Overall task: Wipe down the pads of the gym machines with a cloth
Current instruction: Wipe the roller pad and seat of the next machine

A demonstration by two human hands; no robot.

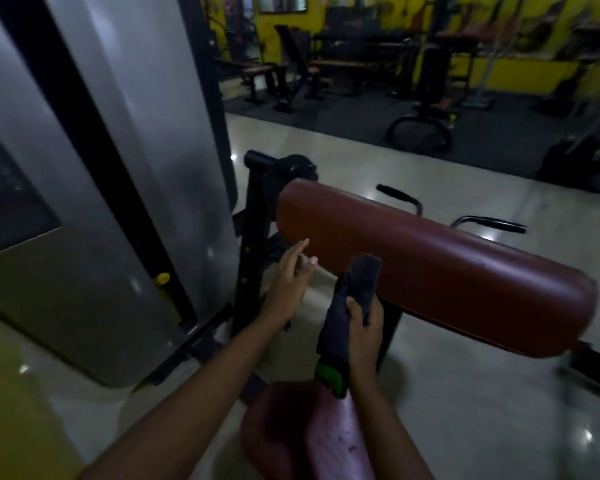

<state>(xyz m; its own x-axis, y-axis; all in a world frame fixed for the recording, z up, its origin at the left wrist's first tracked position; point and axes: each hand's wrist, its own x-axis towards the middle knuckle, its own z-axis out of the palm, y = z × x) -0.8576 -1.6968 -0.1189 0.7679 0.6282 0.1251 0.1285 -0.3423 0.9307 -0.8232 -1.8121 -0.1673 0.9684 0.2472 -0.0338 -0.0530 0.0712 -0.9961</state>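
Right hand [362,327] grips the cloth [347,306] against the pad [430,265]; left hand [288,278], fingers straight, hovers just beside it.

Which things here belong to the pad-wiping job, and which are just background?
Job:
- dark cloth, held in the right hand
- long brown pad
- brown seat pad
- left hand, open by the long pad's end

Background:
- grey weight-stack housing
- black handles
- benches by the yellow wall

The scene is dimly lit. Small white glare spots are thrown onto the glossy pale tiled floor [430,168], perhaps by ceiling lamps. Motion blur softens everything; straight lines are bowed by wide-angle distortion at the edges.
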